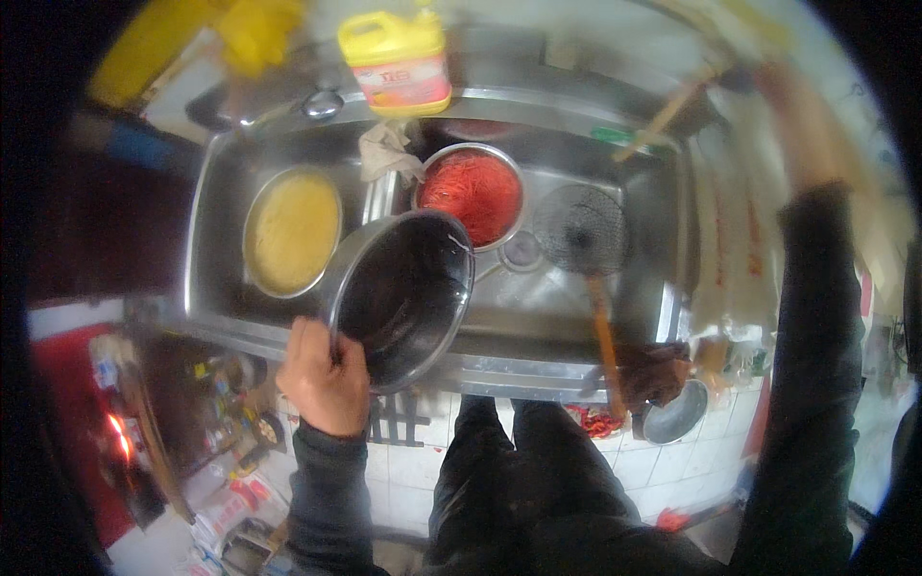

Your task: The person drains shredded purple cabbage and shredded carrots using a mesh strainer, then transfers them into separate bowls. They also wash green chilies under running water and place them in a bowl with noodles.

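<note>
My left hand (325,378) grips the rim of a deep metal pot (407,302), tilted over the front edge and divider of a double-basin steel sink (432,363). My right hand (799,115) is raised at the upper right, blurred, near a wooden stick or handle (670,111); whether it holds this I cannot tell. Behind the pot, a round metal bowl (472,194) holds red shreds. A bowl (292,232) of yellowish contents sits in the left basin. A wire skimmer (580,223) with a wooden handle lies across the right basin.
A yellow plastic jug (396,65) stands behind the sink, and a beige cloth (389,151) hangs over the divider. A green object (612,135) lies at the right basin's back edge. Below the front edge are a metal pan (675,414) and a heap of red peppers (596,421).
</note>
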Motion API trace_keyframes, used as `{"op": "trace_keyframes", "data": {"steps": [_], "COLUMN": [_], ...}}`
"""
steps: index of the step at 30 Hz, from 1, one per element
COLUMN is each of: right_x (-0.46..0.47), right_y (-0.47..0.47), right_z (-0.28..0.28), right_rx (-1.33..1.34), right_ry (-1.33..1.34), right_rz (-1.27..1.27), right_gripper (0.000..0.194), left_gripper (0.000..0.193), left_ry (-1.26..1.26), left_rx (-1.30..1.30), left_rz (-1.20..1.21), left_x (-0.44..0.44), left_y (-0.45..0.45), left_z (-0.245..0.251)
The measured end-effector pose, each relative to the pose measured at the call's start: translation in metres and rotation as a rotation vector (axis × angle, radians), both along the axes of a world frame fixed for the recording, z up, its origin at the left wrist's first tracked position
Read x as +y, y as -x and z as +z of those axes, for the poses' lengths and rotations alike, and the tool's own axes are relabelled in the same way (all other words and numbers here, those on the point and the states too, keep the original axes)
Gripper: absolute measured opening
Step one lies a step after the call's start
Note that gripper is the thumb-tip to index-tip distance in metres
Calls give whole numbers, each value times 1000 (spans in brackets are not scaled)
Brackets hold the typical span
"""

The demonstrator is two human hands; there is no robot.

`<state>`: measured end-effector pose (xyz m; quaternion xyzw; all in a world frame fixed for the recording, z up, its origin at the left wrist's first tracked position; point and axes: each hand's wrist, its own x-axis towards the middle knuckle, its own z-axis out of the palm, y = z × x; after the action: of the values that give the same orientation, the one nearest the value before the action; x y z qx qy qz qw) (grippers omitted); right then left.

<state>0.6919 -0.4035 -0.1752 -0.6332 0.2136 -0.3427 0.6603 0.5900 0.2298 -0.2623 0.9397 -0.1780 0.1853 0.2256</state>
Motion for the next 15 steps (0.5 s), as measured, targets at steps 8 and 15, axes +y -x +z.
{"op": "trace_keyframes", "data": {"steps": [8, 15], "right_x": [93, 254], "right_y": [57, 103], "right_z": [-2, -133], "right_rx": [221, 600], "right_ry": [688, 657], "right_rz": [180, 622], "right_gripper": [39, 43], "left_gripper": [10, 11], "left_ry": [-341, -70], "left_rx": [-54, 287], "left_rz": [-164, -130], "left_x": [-96, -107], "left_y": [-79, -76], "left_z": [22, 37]}}
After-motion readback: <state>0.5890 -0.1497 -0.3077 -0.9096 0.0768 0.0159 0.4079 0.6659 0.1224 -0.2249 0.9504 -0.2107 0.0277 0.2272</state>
